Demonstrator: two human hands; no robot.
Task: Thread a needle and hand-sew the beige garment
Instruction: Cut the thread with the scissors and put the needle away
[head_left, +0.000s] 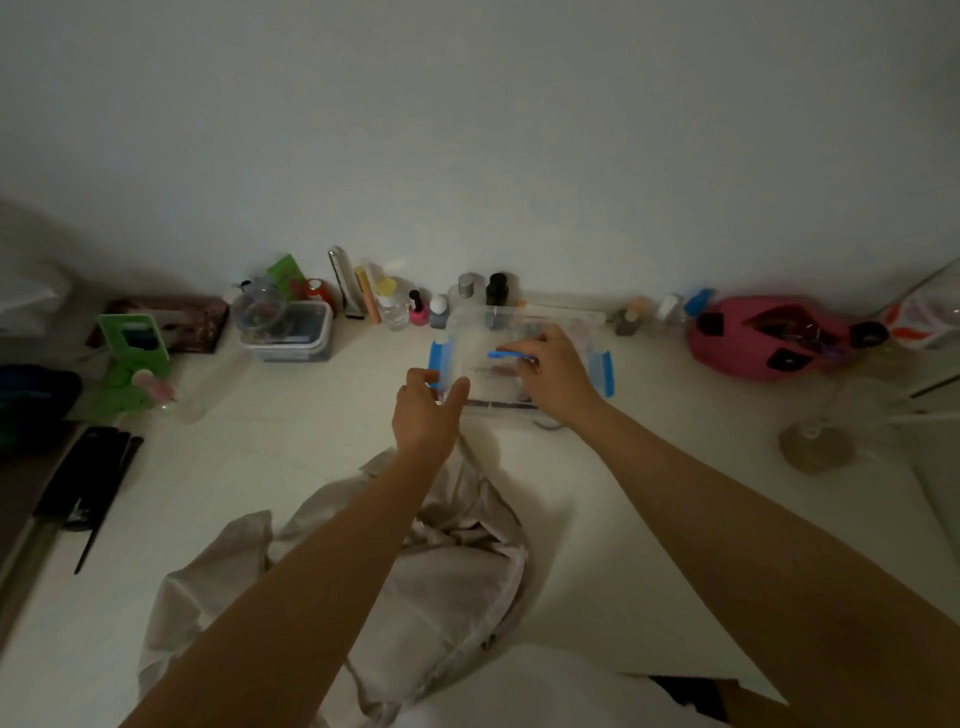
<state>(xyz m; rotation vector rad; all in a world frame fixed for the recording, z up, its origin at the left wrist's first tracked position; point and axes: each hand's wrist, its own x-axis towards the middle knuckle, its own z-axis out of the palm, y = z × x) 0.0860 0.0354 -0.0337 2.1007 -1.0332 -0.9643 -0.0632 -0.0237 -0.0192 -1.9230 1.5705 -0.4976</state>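
Observation:
A clear plastic box (582, 332) with blue side latches stands on the white table, past the middle. My left hand (423, 410) reaches to its left front corner, thumb and fingers spread around the blue latch (439, 361). My right hand (553, 371) lies over the box's top with its fingers curled at a small blue piece (506, 355). The beige garment (457, 551) lies crumpled on the table near me, under my forearms. No needle or thread can be made out in the dim light.
Along the wall stand nail polish bottles (418, 309), small jars, a second clear box (291, 332) with a round jar on it, a green stand (132, 338) and a pink pouch (763, 338). A black comb (91, 483) lies left, a stemmed glass (815, 441) right.

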